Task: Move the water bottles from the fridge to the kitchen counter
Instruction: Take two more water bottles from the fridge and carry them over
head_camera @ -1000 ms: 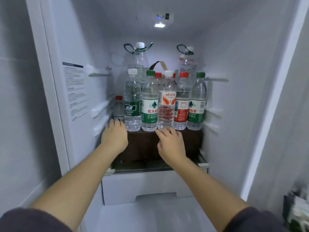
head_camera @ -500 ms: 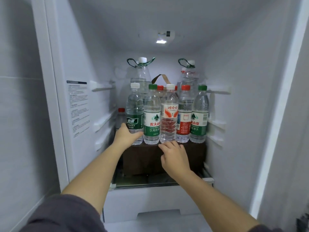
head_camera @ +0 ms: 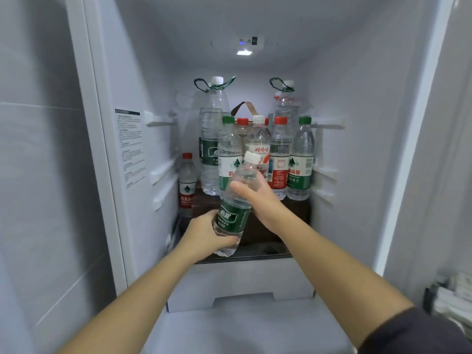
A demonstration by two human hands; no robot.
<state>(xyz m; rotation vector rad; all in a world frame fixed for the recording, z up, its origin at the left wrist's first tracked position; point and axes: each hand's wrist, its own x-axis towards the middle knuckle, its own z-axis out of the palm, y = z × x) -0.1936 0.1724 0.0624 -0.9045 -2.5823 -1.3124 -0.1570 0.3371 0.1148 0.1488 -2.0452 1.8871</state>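
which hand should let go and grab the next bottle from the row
Right. The right hand grips the held bottle's top, just in front of the standing row, so it probably has the shorter reach. The left hand wraps the bottle's lower body and can likely carry it alone.

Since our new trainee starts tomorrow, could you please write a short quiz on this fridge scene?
1. True or false: the green-labelled bottle held in front of the fridge shelf is upright.
2. What colour is its cap? A red, B white, C green.
3. Which hand grips its lower end?

Key
1. False: it is tilted, with the cap up and to the right.
2. B.
3. The left hand; the right hand grips the upper part, nearer the cap.
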